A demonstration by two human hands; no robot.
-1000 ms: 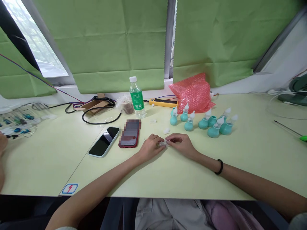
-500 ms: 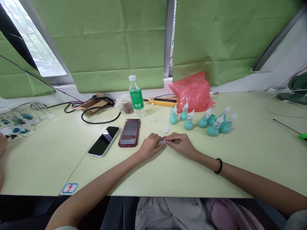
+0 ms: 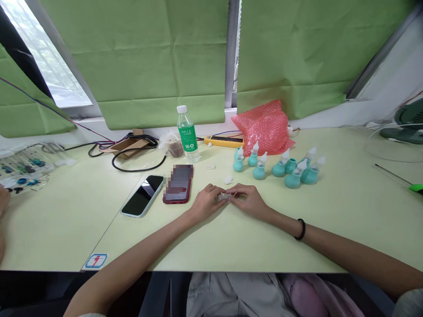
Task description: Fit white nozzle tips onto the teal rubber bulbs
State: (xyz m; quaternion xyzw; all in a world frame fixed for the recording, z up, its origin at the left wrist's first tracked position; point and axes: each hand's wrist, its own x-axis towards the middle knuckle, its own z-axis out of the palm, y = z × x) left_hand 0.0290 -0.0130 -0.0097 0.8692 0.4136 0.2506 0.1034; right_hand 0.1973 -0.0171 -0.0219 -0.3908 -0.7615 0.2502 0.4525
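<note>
Close together over the table (image 3: 211,246), my left hand (image 3: 209,201) and my right hand (image 3: 248,200) both pinch a small clear plastic piece (image 3: 223,197). Fingers cover much of it, so its exact kind cannot be made out. Just beyond my fingertips lies a small white translucent piece (image 3: 228,180), and another small clear piece (image 3: 210,167) is farther back. To the right of my hands stand several turquoise squeeze bulbs (image 3: 293,180), most with clear pointed tips on top. One turquoise bulb (image 3: 290,165) in the group shows an open neck without a tip.
Left of my hands lie a red-cased phone (image 3: 178,185) and a pale-cased phone (image 3: 142,196). Behind stand a water bottle (image 3: 188,136), a yellow power strip (image 3: 224,141) and a red bubble-wrap bag (image 3: 264,127). A screwdriver (image 3: 396,177) lies far right; another person's hand (image 3: 3,200) shows far left.
My right fingers have shifted slightly around the small clear piece, which both hands keep holding in the same spot. Other things stay in place; the view has moved very slightly.
</note>
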